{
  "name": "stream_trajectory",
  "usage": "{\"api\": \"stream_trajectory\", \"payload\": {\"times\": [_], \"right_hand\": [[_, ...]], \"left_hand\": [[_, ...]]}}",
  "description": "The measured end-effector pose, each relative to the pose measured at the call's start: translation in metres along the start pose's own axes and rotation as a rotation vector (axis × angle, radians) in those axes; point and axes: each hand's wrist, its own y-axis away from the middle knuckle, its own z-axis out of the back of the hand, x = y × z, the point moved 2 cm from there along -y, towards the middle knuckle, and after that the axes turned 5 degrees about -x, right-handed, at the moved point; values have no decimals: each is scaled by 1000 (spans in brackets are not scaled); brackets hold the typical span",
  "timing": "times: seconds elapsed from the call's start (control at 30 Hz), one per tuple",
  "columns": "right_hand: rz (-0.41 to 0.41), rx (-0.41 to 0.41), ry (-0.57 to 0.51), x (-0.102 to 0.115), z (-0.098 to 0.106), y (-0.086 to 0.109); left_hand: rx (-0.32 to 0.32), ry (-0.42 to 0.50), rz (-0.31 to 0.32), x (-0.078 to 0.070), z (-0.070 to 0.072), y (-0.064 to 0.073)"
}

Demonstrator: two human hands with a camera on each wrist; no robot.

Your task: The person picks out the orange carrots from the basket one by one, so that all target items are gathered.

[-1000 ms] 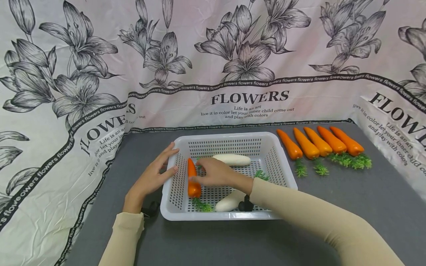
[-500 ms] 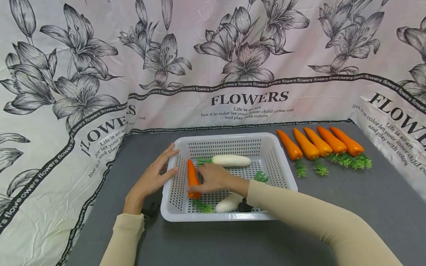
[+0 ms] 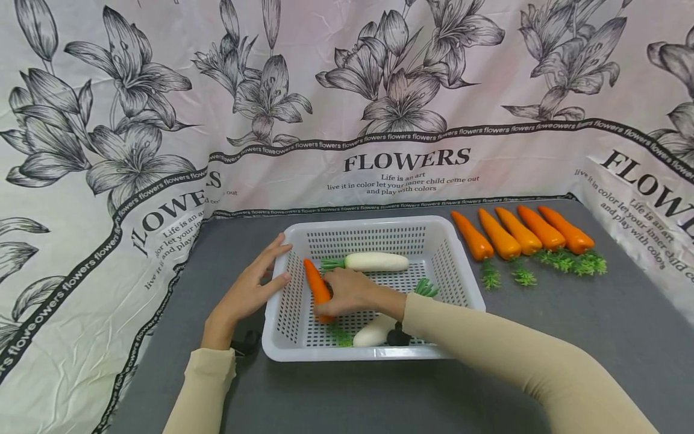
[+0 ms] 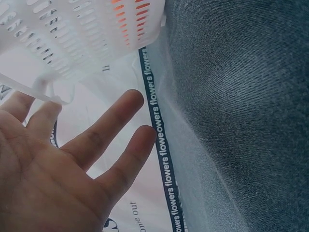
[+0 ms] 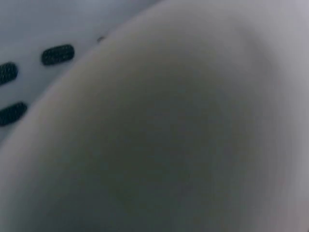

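In the head view, my right hand (image 3: 349, 291) reaches into a white perforated plastic basket (image 3: 325, 354) and grips an orange carrot (image 3: 316, 280) near its thick end, thumb on the near side. The carrot lies slanted by the left wall, its green top partly under the hand. My left hand (image 3: 246, 292) rests on the basket's left rim with fingers spread; the left wrist view shows the palm (image 4: 63, 164) and straight fingers at the rim. One white radish (image 3: 376, 261) lies at the back of the basket, another white radish (image 3: 374, 333) at the front, partly hidden by the right wrist.
Several carrots (image 3: 520, 232) lie side by side on the grey table (image 3: 336, 398), right of the basket, green tops toward me. A flower-printed cloth (image 3: 293, 181) stands behind and at both sides. A blurred pale surface (image 5: 169, 125) fills most of the right wrist view.
The right thumb has come down on the carrot near its thick end. The carrot has turned, its thick end shifting right and its tip slightly left. The left hand stays on the rim.
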Motion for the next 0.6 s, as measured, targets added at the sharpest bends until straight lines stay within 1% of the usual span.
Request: {"api": "stream_trajectory", "payload": {"times": [0.13, 0.23, 0.37, 0.6], "right_hand": [[16, 4, -76, -3, 2, 0], [1, 23, -115, -6, 5, 2], [-21, 73, -153, -10, 10, 3], [-63, 161, -187, -13, 22, 7]], "left_hand": [[-3, 0, -2, 1, 0, 0], [-3, -3, -9, 2, -1, -1], [-6, -7, -14, 4, -2, -1], [-6, -3, -2, 4, -1, -1]]}}
